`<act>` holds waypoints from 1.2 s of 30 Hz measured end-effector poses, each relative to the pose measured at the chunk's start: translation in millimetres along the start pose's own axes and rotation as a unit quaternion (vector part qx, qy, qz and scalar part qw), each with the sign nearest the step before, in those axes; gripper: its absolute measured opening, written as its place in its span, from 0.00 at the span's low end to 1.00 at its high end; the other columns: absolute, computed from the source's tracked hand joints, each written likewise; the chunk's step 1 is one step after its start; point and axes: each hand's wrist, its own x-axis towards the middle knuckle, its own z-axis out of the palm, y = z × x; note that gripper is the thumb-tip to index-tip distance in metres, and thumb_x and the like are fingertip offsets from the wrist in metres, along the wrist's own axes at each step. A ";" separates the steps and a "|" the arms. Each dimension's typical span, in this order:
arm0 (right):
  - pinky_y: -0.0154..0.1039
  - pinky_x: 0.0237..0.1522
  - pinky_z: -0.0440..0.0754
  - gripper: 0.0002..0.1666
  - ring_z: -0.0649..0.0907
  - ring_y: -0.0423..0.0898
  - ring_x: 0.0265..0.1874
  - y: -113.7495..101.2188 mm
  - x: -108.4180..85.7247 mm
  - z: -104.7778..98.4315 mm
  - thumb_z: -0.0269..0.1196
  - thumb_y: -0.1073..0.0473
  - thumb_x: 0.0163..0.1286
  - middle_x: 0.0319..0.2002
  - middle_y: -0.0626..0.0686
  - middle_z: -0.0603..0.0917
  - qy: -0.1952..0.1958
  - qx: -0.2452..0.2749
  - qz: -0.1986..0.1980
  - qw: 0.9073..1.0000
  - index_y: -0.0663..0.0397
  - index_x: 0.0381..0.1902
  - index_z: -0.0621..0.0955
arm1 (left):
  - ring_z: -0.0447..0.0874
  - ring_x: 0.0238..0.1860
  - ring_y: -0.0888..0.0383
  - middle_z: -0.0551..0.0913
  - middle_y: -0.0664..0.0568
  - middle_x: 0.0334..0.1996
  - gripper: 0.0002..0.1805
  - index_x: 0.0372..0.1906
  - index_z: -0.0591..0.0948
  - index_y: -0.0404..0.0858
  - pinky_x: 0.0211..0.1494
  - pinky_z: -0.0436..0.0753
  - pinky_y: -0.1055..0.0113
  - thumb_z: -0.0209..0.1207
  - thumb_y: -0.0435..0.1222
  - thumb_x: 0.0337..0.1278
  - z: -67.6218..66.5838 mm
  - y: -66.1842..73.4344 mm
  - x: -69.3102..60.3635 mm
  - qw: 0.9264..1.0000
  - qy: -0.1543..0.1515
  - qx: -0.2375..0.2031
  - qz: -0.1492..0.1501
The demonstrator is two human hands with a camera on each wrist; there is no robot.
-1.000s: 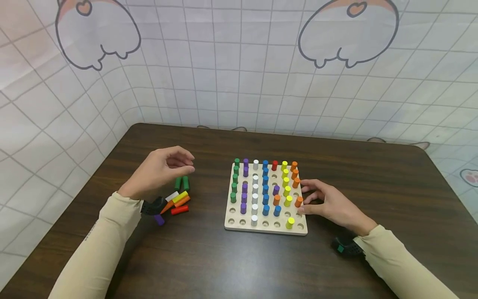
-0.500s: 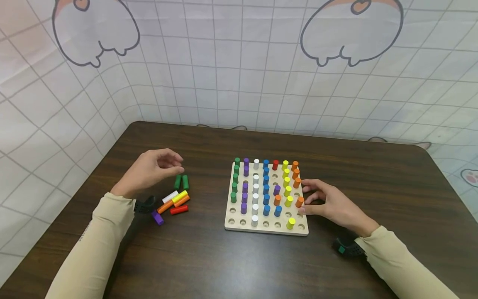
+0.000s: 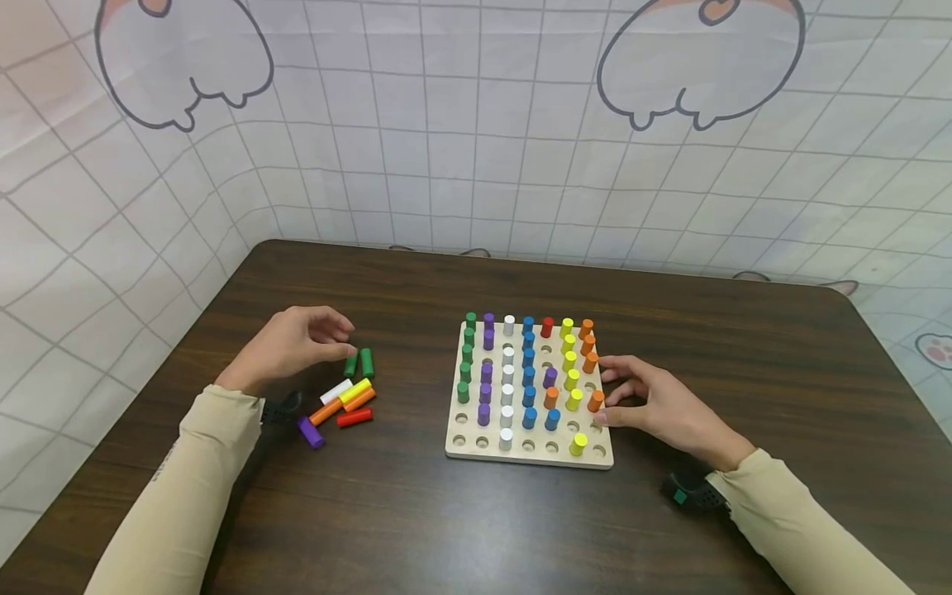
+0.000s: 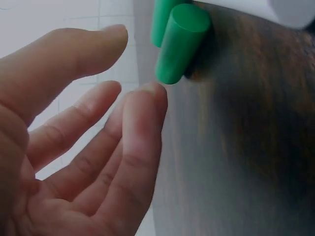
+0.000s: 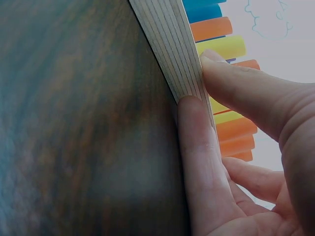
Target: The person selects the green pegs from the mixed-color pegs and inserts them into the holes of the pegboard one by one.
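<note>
My left hand [image 3: 290,343] hovers at the two loose green pegs [image 3: 367,364]. In the left wrist view its thumb and fingers stand apart with nothing between them, and the fingertips come close beside the nearer green peg [image 4: 182,42]. At the right edge of the wooden pegboard [image 3: 540,435], my right hand [image 3: 662,405] holds the board, its thumb over the top edge and a finger [image 5: 202,162] against the layered side. Upright coloured pegs fill most of the board, in columns of green, purple, white, blue, yellow and orange, with some bare holes at the front.
Closer to me than the green pegs lie a white peg [image 3: 336,391], a yellow peg [image 3: 354,390], two orange pegs [image 3: 326,411], a red peg [image 3: 354,417] and a purple peg [image 3: 311,432]. A printed cloth [image 3: 476,124] hangs behind the dark table [image 3: 416,529].
Over the last second my left hand has drawn back to the left and come down to the green pegs. My right hand has stayed on the board's edge.
</note>
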 end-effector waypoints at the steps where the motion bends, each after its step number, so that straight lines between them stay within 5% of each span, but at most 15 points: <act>1: 0.30 0.49 0.80 0.51 0.85 0.47 0.50 0.0 0.0 -0.2 0.76 0.44 0.62 0.63 0.57 0.80 0.000 0.000 -0.001 1.000 0.54 0.76 0.66 | 0.87 0.48 0.53 0.89 0.48 0.47 0.21 0.54 0.84 0.41 0.51 0.82 0.62 0.71 0.47 0.61 0.4 -0.3 0.1 1.000 -0.003 0.001 -0.004; 11: 0.30 0.48 0.81 0.51 0.84 0.47 0.50 0.7 1.3 -0.8 0.76 0.43 0.62 0.63 0.56 0.80 0.001 -0.001 -0.001 1.000 0.53 0.76 0.66 | 0.82 0.40 0.55 0.86 0.51 0.41 0.24 0.55 0.83 0.41 0.44 0.79 0.64 0.72 0.49 0.58 5.8 -3.4 3.2 0.999 -0.033 -0.003 -0.034; 36: 0.30 0.49 0.80 0.51 0.84 0.48 0.50 1.4 2.3 -2.6 0.76 0.44 0.62 0.63 0.57 0.79 -0.001 -0.002 -0.001 1.000 0.54 0.76 0.66 | 0.86 0.37 0.57 0.89 0.49 0.40 0.24 0.57 0.83 0.38 0.41 0.81 0.65 0.72 0.44 0.59 4.5 -4.3 3.6 0.998 -0.054 -0.004 -0.042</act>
